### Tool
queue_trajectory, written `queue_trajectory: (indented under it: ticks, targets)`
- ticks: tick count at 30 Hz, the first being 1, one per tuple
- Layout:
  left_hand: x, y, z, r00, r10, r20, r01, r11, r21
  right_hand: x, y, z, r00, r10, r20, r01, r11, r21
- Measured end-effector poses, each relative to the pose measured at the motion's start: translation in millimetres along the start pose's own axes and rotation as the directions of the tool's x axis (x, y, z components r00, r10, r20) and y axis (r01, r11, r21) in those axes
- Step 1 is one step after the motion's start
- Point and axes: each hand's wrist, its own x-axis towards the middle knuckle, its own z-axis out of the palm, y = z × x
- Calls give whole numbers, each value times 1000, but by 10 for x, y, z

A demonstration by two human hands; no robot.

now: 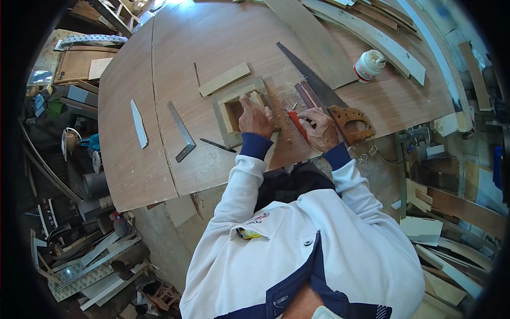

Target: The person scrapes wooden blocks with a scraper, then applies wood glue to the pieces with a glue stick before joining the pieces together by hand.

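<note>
My left hand (256, 118) grips the near right side of a small wooden box frame (230, 118), its index finger stretched over the opening. The frame lies on a greyish board (221, 129). To the right, my right hand (320, 131) has its fingers curled at a red flat-handled tool (296, 123); its exact kind is partly hidden. Just beyond that hand are a dark reddish-brown wood strip (308, 94) and a handsaw (313, 74) with a wooden handle (350, 124). Wood shavings (287, 127) lie between my hands.
A loose wood strip (225, 80) lies behind the frame. To the left are a try square (181, 138), a dark pencil-like tool (218, 145) and a pale pointed piece (139, 123). A white jar (369, 66) and long boards (372, 37) occupy the back right of the table (127, 175).
</note>
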Motion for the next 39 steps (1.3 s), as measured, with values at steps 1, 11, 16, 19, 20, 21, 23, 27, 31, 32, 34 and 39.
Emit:
queue_trajectory:
  ticks: [1,11,16,19,20,21,23,27,31,32,34,39]
  targets:
    - [6,-12,15,1000,1,0,-1,1000,-1,1,-11,0,1000,5,1,-5,1000,1]
    - [65,-7,32,998,59,31,-60,998,13,-34,-40,96,998,57,32,-56,998,-12]
    - [29,33,-139,994,107,24,-107,994,29,-37,-60,198,999,2,46,-2,1000,5]
    - [42,120,-480,998,3,70,-7,999,47,-13,-198,239,983,137,119,-144,988,50]
    - [97,103,-571,999,16,38,-19,996,90,-18,-195,287,983,140,118,-147,988,50]
    - [166,58,-636,999,31,6,-32,991,132,-15,-173,350,986,118,116,-122,992,31]
    - [417,-292,-558,986,164,7,-163,974,155,-18,-185,462,989,97,114,-99,995,13]
    - [716,-510,-545,939,330,101,-338,937,85,60,-363,640,999,37,32,-34,995,-92]
    - [925,-671,-457,846,477,240,-468,879,-97,119,-457,836,996,69,-61,-76,989,-128]
    - [975,-664,-472,843,481,242,-472,876,-100,128,-471,864,995,72,-66,-80,988,-131]
    - [1054,-652,-495,764,498,411,-434,867,-244,124,-500,907,988,120,-93,-136,972,-190]
    - [1119,-517,-522,735,446,511,-375,895,-242,121,-561,973,973,185,-136,-209,960,-186]
